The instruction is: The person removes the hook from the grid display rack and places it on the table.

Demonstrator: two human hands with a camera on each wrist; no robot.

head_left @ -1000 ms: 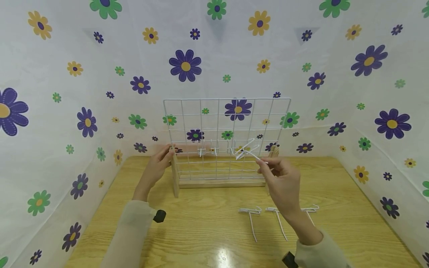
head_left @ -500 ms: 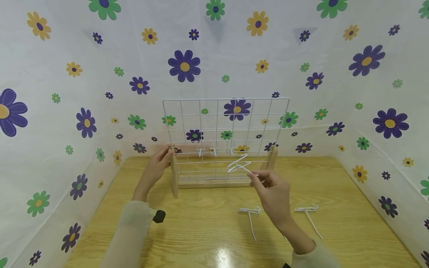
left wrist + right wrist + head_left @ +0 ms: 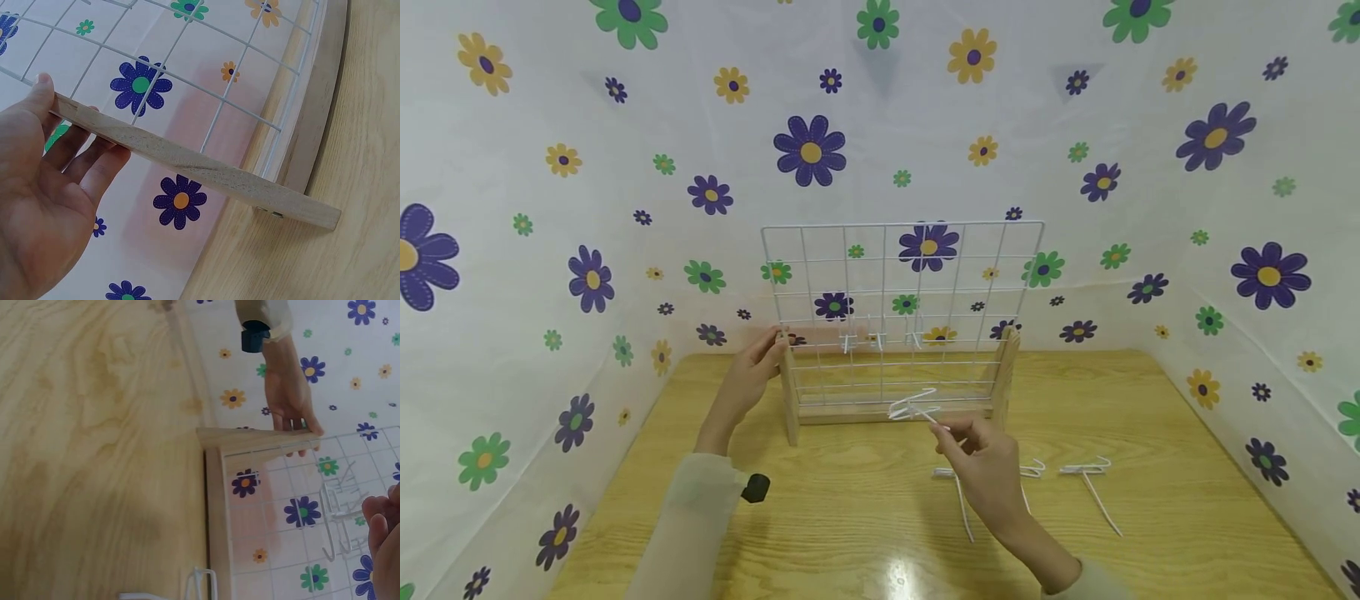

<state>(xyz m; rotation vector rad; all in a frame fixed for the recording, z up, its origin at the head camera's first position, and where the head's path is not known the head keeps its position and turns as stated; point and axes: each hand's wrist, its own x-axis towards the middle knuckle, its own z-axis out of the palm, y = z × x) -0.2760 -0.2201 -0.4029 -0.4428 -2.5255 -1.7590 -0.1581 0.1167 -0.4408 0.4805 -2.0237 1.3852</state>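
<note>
A white wire grid panel (image 3: 883,226) stands in a wooden frame. At the left, my left hand (image 3: 748,379) grips the upper part of the wooden side post (image 3: 187,159), thumb on one side and fingers on the other. My right hand (image 3: 985,467) pinches the straight prong of a white wire hook (image 3: 910,408) between thumb and fingers. The hook's looped back end points toward the panel and overlaps its wooden bottom bar in the head view. Three similar hooks hang side by side on the grid, the middle one (image 3: 880,339) among them.
Three more white hooks lie on the wooden table (image 3: 820,517): a left one (image 3: 964,504), a middle one (image 3: 1032,471) partly behind my right hand, and a right one (image 3: 1093,469). Flowered cloth (image 3: 700,133) walls the table at the back and sides.
My right hand has moved down and left with the hook, from in front of the grid's right half to the bottom bar's level. My left hand has stayed on the post.
</note>
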